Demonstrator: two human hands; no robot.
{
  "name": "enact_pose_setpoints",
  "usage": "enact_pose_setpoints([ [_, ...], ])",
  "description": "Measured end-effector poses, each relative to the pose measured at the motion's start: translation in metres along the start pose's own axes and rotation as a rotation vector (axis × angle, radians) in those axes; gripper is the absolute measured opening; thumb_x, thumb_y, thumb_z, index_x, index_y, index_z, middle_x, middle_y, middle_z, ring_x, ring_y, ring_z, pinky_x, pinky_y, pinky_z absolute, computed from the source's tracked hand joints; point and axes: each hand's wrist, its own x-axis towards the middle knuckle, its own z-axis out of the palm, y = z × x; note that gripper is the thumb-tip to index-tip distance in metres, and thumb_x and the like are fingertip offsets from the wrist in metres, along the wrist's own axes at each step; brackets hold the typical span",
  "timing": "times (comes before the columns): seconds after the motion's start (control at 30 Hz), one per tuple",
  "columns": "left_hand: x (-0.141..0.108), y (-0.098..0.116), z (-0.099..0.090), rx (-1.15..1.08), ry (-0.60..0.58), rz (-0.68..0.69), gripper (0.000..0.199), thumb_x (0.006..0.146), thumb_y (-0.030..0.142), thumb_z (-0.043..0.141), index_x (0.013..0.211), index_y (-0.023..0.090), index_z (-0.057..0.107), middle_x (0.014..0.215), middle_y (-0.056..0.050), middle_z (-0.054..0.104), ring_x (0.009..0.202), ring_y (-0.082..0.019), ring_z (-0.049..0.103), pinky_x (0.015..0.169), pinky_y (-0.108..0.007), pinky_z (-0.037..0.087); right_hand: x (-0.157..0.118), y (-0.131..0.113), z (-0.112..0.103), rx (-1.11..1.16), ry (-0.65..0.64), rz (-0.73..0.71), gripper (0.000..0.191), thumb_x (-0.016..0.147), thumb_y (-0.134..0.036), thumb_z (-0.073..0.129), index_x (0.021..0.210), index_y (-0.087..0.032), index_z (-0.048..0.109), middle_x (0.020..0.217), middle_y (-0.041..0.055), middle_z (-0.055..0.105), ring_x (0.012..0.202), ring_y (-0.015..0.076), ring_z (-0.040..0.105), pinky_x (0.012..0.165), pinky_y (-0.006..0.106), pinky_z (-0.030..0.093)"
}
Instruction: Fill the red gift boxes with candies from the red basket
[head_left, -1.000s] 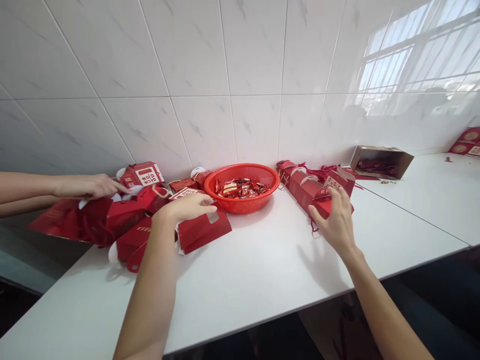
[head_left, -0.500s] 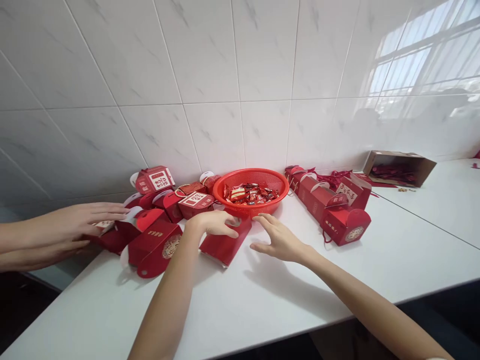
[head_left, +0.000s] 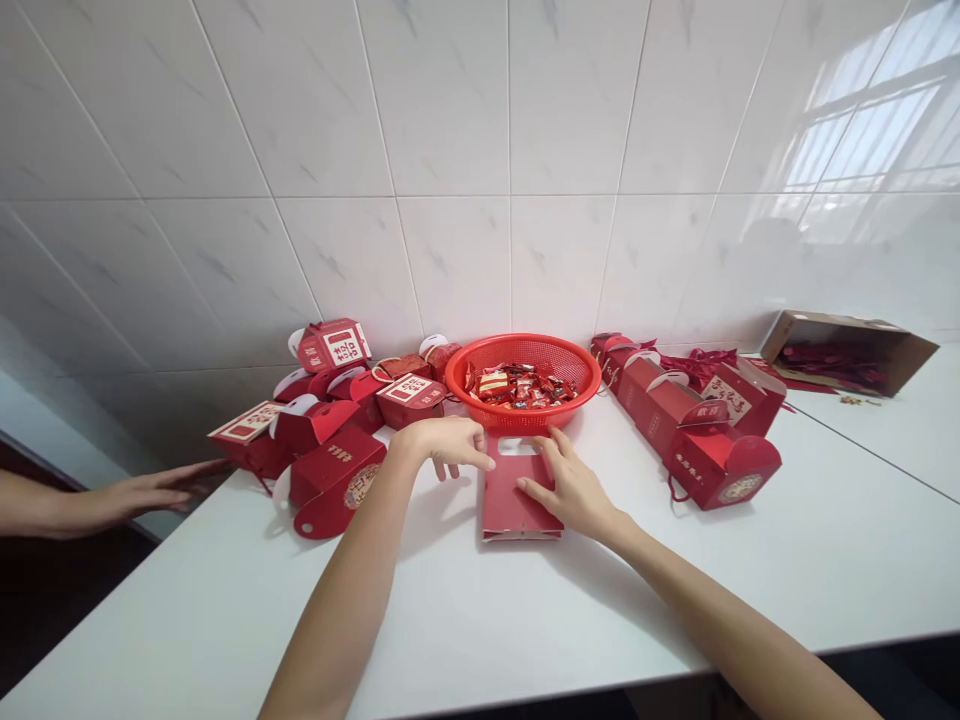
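The folded red paperboard gift box (head_left: 517, 505) lies flat on the white tabletop (head_left: 465, 630), between the two hands and just in front of the red plastic colander (head_left: 523, 420). It looks light and stiff, probably a little slick, its creases easy to dent; the side edges or the handle slot (head_left: 517, 446) should offer the best hold. The right hand (head_left: 577, 490) has thumb and fingers spread apart over its right side; the left hand (head_left: 444, 440) is loosely bent at its left edge, fingers apart, though contact there I cannot tell. Made-up gift boxes flank the smooth tabletop, a pile (head_left: 341, 475) left and a row (head_left: 660, 405) right. Wrapped sweets (head_left: 525, 385) fill the colander's bottom; behind rises glossy marbled wall tile (head_left: 450, 110), reflecting a window
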Motion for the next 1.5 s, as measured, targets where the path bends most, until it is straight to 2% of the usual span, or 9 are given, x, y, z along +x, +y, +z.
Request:
enact_pose_setpoints([
  [0.2, 0.004, 0.006, 0.004, 0.136, 0.126, 0.074, 0.027, 0.078, 0.043, 0.061, 0.088, 0.019, 0.057, 0.098, -0.009, 0.073, 0.08, -0.02, 0.07, 0.058, -0.024, 0.048, -0.015, 0.014, -0.038, -0.061, 0.012, 0.18, 0.053, 0.082, -0.064, 0.062, 0.111, -0.02, 0.052, 0.118, 0.0127, 0.061, 0.084, 0.024, 0.066, 0.07, 0.034, 0.048],
  [0.4, 0.011, 0.023, 0.018, 0.227, 0.012, 0.122, 0.025, 0.08, 0.043, 0.058, 0.082, 0.018, 0.059, 0.078, -0.007, 0.071, 0.064, -0.019, 0.064, 0.053, -0.026, 0.044, -0.03, 0.014, -0.034, -0.23, -0.398, 0.252, 0.056, 0.082, -0.068, 0.06, 0.057, -0.021, 0.045, 0.061, 0.0039, 0.057, 0.057, 0.0171, 0.054, 0.054, 0.028, 0.028],
  [0.67, 0.021, 0.033, 0.033, 0.285, -0.07, 0.156, 0.03, 0.079, 0.04, 0.059, 0.059, 0.019, 0.051, 0.06, -0.004, 0.061, 0.054, -0.02, 0.06, 0.053, -0.03, 0.045, -0.046, -0.003, -0.011, 0.096, -0.405, 0.16, 0.027, 0.083, -0.045, 0.067, 0.071, -0.022, 0.06, 0.071, -0.0004, 0.068, 0.063, 0.0154, 0.058, 0.059, 0.026, 0.033],
  [0.9, -0.001, 0.035, 0.03, 0.245, -0.085, 0.167, 0.03, 0.076, 0.043, 0.064, 0.06, 0.019, 0.056, 0.06, -0.005, 0.067, 0.06, -0.021, 0.064, 0.055, -0.029, 0.045, -0.063, 0.011, -0.025, 0.255, -0.169, 0.051, 0.024, 0.092, -0.038, 0.051, 0.076, -0.021, 0.055, 0.078, 0.003, 0.065, 0.07, 0.0174, 0.061, 0.062, 0.027, 0.044],
  [1.03, -0.021, 0.043, 0.03, 0.133, 0.177, 0.572, 0.024, 0.081, 0.038, 0.064, 0.096, 0.019, 0.068, 0.092, -0.005, 0.072, 0.082, -0.021, 0.067, 0.068, -0.028, 0.049, -0.064, 0.012, -0.055, 0.222, 0.051, -0.062, 0.025, 0.096, -0.037, 0.049, 0.077, -0.022, 0.054, 0.084, 0.0036, 0.061, 0.074, 0.0174, 0.061, 0.066, 0.029, 0.049],
  [1.17, -0.018, 0.053, 0.036, 0.076, 0.45, 0.789, 0.05, 0.082, 0.028, 0.067, 0.131, 0.022, 0.058, 0.131, -0.009, 0.06, 0.119, -0.027, 0.058, 0.095, -0.036, 0.048, -0.047, 0.0, -0.082, 0.157, 0.191, -0.242, 0.018, 0.098, -0.032, 0.05, 0.085, -0.022, 0.059, 0.09, 0.0043, 0.063, 0.078, 0.0172, 0.062, 0.071, 0.031, 0.051],
  [1.3, -0.003, 0.048, 0.034, -0.022, 0.398, 0.818, 0.072, 0.079, 0.022, 0.069, 0.146, 0.027, 0.044, 0.138, -0.008, 0.059, 0.125, -0.028, 0.055, 0.099, -0.039, 0.048, -0.022, -0.007, -0.089, 0.191, 0.278, -0.37, 0.012, 0.097, -0.033, 0.054, 0.098, -0.024, 0.063, 0.103, 0.0062, 0.067, 0.09, 0.0197, 0.066, 0.081, 0.034, 0.055],
  [1.4, 0.002, 0.034, 0.023, -0.122, 0.384, 0.756, 0.075, 0.079, 0.026, 0.071, 0.149, 0.029, 0.042, 0.134, -0.008, 0.062, 0.119, -0.027, 0.06, 0.094, -0.039, 0.051, -0.007, -0.003, -0.088, 0.267, 0.26, -0.363, 0.036, 0.09, -0.041, 0.064, 0.124, -0.028, 0.057, 0.116, 0.0065, 0.068, 0.1, 0.0227, 0.067, 0.084, 0.038, 0.057],
  [1.5, 0.004, 0.018, 0.01, -0.193, 0.428, 0.717, 0.071, 0.077, 0.027, 0.072, 0.144, 0.029, 0.049, 0.142, -0.007, 0.056, 0.126, -0.027, 0.055, 0.096, -0.037, 0.051, 0.003, 0.005, -0.085, 0.34, 0.247, -0.308, 0.037, 0.087, -0.047, 0.067, 0.117, -0.027, 0.061, 0.11, 0.0061, 0.07, 0.099, 0.0237, 0.067, 0.083, 0.038, 0.057],
])
